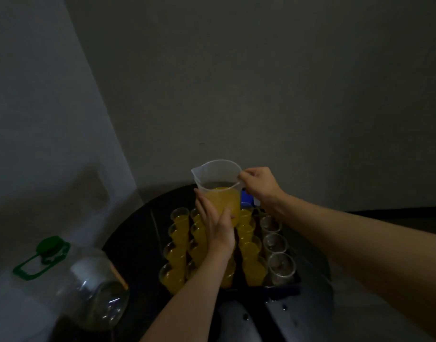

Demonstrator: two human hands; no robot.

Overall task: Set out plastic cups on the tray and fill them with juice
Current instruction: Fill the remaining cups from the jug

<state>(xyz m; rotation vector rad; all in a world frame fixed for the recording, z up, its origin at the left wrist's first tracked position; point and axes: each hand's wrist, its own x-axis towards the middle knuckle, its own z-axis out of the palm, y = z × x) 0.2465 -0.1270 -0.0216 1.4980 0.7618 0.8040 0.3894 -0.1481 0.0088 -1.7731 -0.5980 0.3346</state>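
Observation:
A clear plastic jug (217, 178) about half full of orange juice hangs upright above the tray (283, 283). My right hand (259, 185) grips its handle on the right side. My left hand (218, 227) cups the jug's lower body from below and in front. On the dark tray stand several clear plastic cups in rows. The left rows, such as one cup (178, 217), hold orange juice. Three cups in the right column, such as the nearest (281, 267), hold none. My left forearm hides some of the middle cups.
A large clear bottle (88, 280) with a green cap (50, 244) and green handle stands at the near left. The tray sits on a dark round table (130, 243). A blue object (246, 197) shows behind the jug. Grey walls stand behind.

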